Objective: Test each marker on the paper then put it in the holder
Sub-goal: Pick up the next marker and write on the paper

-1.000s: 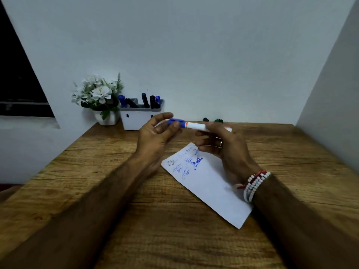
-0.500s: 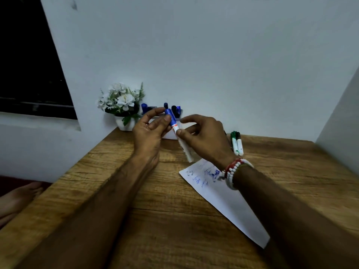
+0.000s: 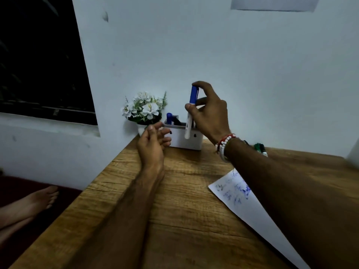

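Observation:
My right hand (image 3: pixel 210 115) grips a capped blue marker (image 3: pixel 191 111) upright, cap up, its white lower end in front of the white holder (image 3: pixel 183 139) at the back of the table. The holder has a blue-capped marker (image 3: pixel 169 118) and dark ones standing in it. My left hand (image 3: pixel 153 144) hovers just left of the holder, fingers loosely curled and holding nothing. The paper (image 3: pixel 235 193) with blue scribbles lies to the right, partly under my right forearm. Green markers (image 3: pixel 260 148) lie on the table behind my right wrist.
A white pot of white flowers (image 3: pixel 144 109) stands left of the holder against the wall. The wooden table (image 3: pixel 184 220) ends at its left edge, with a bare foot (image 3: pixel 37 200) on the floor beyond. A dark window (image 3: pixel 38 59) is at the left.
My right hand took the blue marker alone, turned it upright and carried it up over the holder. My left hand let go and dropped lower. The view swung left.

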